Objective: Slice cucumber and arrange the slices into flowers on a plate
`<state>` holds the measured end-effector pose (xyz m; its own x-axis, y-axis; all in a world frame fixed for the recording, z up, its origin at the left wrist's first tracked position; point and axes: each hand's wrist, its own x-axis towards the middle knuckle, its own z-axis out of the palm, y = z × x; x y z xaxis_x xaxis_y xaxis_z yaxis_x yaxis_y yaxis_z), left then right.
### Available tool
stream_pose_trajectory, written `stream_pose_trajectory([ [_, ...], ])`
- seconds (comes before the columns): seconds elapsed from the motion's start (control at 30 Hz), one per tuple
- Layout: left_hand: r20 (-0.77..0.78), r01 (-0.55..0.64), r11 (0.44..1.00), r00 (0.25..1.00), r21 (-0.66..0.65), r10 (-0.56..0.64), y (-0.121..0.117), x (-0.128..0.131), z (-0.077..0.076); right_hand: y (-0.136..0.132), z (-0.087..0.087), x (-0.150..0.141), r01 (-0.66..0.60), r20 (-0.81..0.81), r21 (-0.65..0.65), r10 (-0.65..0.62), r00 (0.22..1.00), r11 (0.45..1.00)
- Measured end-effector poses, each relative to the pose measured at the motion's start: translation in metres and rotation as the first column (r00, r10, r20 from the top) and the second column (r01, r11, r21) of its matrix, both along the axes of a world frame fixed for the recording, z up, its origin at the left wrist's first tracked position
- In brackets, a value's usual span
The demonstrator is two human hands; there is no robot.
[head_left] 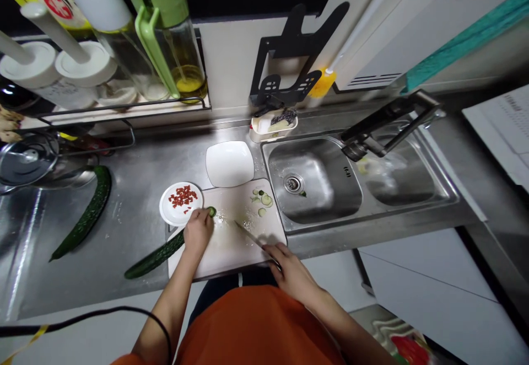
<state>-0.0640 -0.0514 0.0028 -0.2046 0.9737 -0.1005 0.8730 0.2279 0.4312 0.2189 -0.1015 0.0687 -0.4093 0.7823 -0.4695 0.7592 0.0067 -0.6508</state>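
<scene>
My left hand [199, 229] is closed round a long green cucumber [157, 256] that lies slantwise over the left edge of the white cutting board [231, 246]. Its cut end pokes out just past my fingers. In my right hand [291, 270] is a knife [250, 235], its blade low over the board and pointing toward the cucumber, a short way apart from it. Several thin cucumber slices [265, 200] rest at the board's upper right. Beside my left hand stands a small white plate [165, 210] with chopped red pieces [182, 196] on it.
A square white dish [230, 162] sits behind the board. Another cucumber [88, 216] lies on the steel counter at left, near a lidded pot [28, 158]. To the right is a double sink [314, 216] under a dark faucet [384, 125]. A rack [165, 106] holds bottles.
</scene>
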Motion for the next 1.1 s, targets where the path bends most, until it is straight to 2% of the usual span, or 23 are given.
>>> stream_pose_trajectory([
  [0.1, -0.005, 0.009, 1.0, 1.0, 0.001, -0.009, 0.0, 0.0, 0.002, -0.009, -0.009, 0.006, 0.113, -0.092, 0.141, -0.101, 0.991, 0.984],
  [0.27, -0.019, -0.01, 1.0, 1.0, -0.022, 0.009, -0.002, 0.001, 0.001, -0.014, -0.039, -0.003, 0.234, 0.019, 0.339, -0.256, 0.967, 0.911],
  [0.43, -0.044, -0.008, 0.999, 0.999, -0.051, 0.005, 0.0, 0.002, 0.004, -0.001, -0.071, -0.023, 0.231, 0.174, 0.457, -0.34, 0.924, 0.859],
  [0.57, -0.049, 0.003, 0.997, 0.999, -0.071, -0.007, 0.001, 0.002, 0.008, 0.007, -0.087, -0.032, 0.203, 0.265, 0.496, -0.37, 0.89, 0.844],
  [0.7, -0.039, 0.005, 0.998, 0.999, -0.069, -0.008, 0.001, 0.001, 0.008, 0.011, -0.092, -0.036, 0.154, 0.351, 0.515, -0.371, 0.86, 0.843],
  [0.9, -0.045, 0.025, 0.998, 0.999, -0.051, -0.027, 0.0, 0.0, 0.004, 0.014, -0.088, -0.039, 0.0, 0.494, 0.544, -0.32, 0.809, 0.839],
  [1.1, -0.058, 0.015, 0.999, 0.998, -0.041, -0.017, 0.0, 0.001, 0.001, 0.015, -0.089, -0.037, -0.086, 0.539, 0.57, -0.292, 0.79, 0.817],
])
